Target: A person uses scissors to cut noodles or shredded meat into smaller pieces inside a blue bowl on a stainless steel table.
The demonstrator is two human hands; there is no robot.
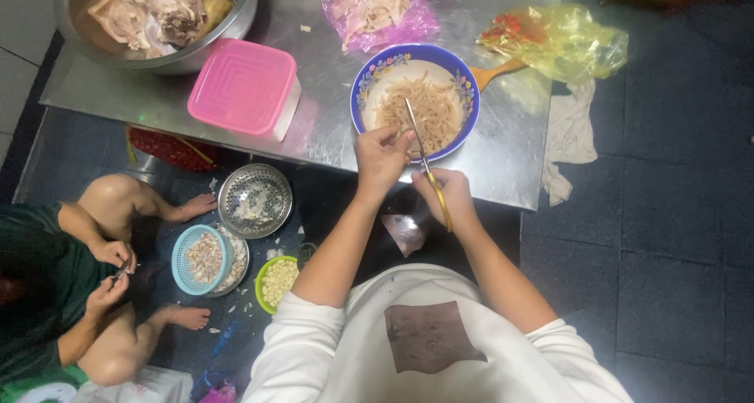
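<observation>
My right hand [446,192] grips scissors [424,161] with yellow handles; the blades point up over a blue-rimmed bowl [366,79] of thin pale strips on the steel table. My left hand [382,156] sits at the bowl's near rim, fingers pinched on a small pale piece right by the blades. Both hands are close together above the table's front edge.
A steel table [322,128] carries a pink lidded box [245,87], a large metal basin [157,18] of meat, a pink bag [377,10] and a yellow bag [561,38]. On the floor at left a person [71,285] squats beside a colander [254,200] and small baskets [203,258].
</observation>
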